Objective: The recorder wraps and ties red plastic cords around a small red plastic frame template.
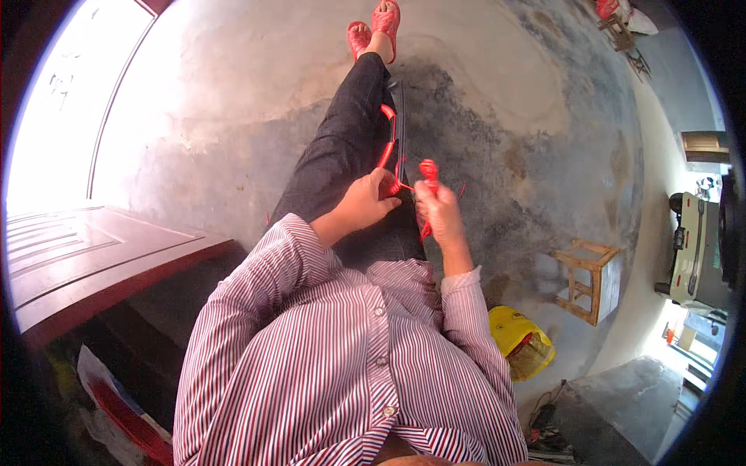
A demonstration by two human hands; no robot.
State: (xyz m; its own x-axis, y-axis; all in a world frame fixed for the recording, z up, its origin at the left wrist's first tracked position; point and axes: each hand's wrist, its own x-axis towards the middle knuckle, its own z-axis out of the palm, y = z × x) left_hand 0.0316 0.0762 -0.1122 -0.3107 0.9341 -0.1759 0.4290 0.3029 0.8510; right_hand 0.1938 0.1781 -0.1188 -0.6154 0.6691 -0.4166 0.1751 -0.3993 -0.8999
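Across my outstretched legs lies a thin, dark, straight strip (402, 116). Beside it runs a curved red band (386, 153), whose exact kind I cannot make out. My left hand (365, 198) closes its fingers on the near end of this band, next to the strip. To its right, my right hand (440, 213) is closed around a bundle of red cord (428, 169), which sticks out above and below the fist. A short taut length of cord spans the gap between both hands. The right hand is slightly blurred.
A low wooden stool (592, 281) stands on the floor at right, with a yellow container (522, 342) nearer my right elbow. At left is a brown panelled wooden surface (116, 248). A parked vehicle (688, 248) shows at the far right.
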